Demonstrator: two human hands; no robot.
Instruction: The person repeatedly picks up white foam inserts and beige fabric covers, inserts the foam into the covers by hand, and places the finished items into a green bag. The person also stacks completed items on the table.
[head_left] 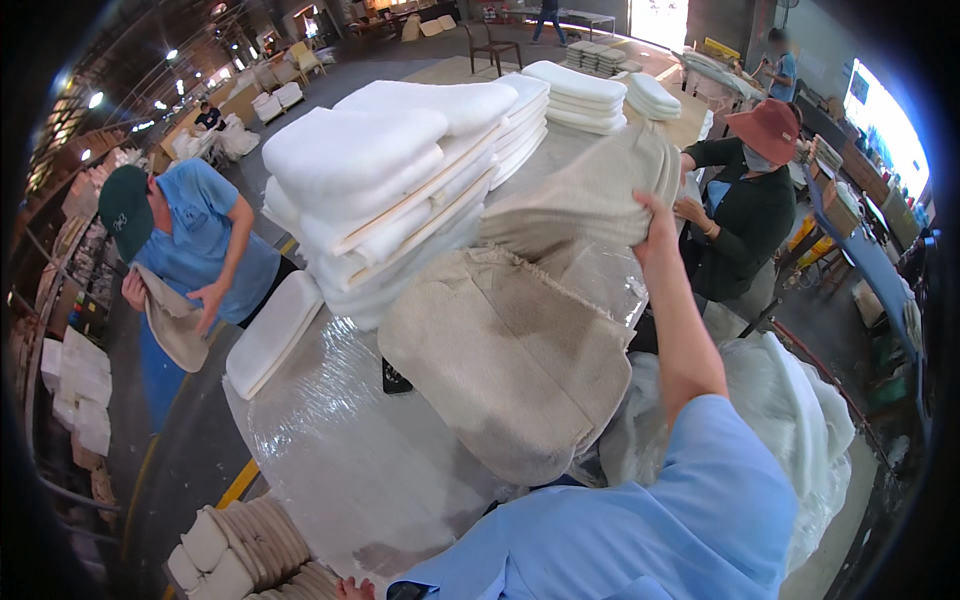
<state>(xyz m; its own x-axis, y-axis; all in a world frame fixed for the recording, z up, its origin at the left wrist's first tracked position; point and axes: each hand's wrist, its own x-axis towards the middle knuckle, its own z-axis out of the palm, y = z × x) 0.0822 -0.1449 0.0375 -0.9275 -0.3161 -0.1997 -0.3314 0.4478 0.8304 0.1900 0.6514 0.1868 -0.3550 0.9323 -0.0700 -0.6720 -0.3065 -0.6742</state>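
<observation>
My right hand [655, 225] reaches out and is closed on the edge of a beige fabric cushion cover [590, 190], which is lifted and draped over the table. A co-worker in a red hat [765, 135] has both hands at that cover's far right side. Nearer to me, a second beige cushion cover [505, 360] lies on the plastic-covered table [350, 440], its gathered opening facing away. Only some fingers of my left hand [355, 589] show at the lower edge; the rest is cut off, so I cannot make out its grip.
Tall stacks of white cushion pads [370, 150] stand on the table's far side. One white pad [275, 335] leans at the left edge. A co-worker in a green cap [195, 220] handles a beige cover. Finished-looking beige cushions [240, 545] are piled lower left; wrapped plastic bulk [770, 420] sits right.
</observation>
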